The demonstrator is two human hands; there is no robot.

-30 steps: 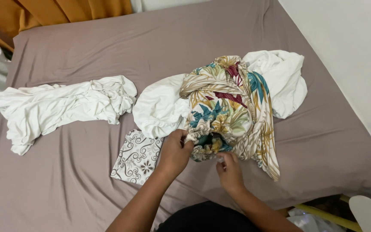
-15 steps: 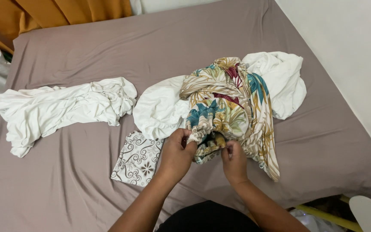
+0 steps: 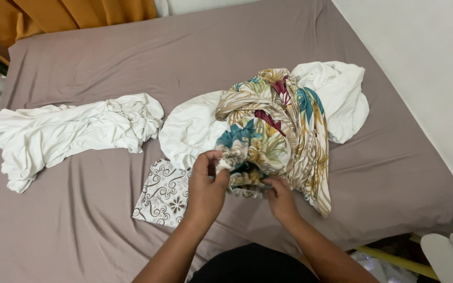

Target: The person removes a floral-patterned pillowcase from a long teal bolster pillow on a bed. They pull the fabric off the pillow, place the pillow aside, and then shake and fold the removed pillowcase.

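A person is leaning over the near edge of a bed (image 3: 106,63) covered with a taupe sheet, and both bare hands are working on a floral garment (image 3: 273,131) printed with beige, teal, yellow and dark red leaves. The garment is lying in a bunched heap slightly right of the bed's middle, with its gathered, ruffled end reaching toward the near edge. The left hand (image 3: 205,186) is curling closed around that ruffled end, thumb on top and fingers tucked beneath, pinching the cloth. The right hand (image 3: 280,198) is gripping the same gathered edge just beside it, fingers folded down onto the fabric, so both hands are closed on the garment with a short stretch of ruffle between them. Under and behind the floral garment a white cloth (image 3: 190,128) is spreading out to the left, and another white bundle (image 3: 339,94) is sitting toward the bed's right edge, touching the garment's far side. A small patterned cloth (image 3: 163,194), white with dark swirls and flowers, is lying flat just left of the left hand, near the near edge. A long crumpled white garment (image 3: 69,133) is stretching along the left side of the bed, well apart from the hands. Orange curtains (image 3: 79,13) are hanging beyond the far left corner.
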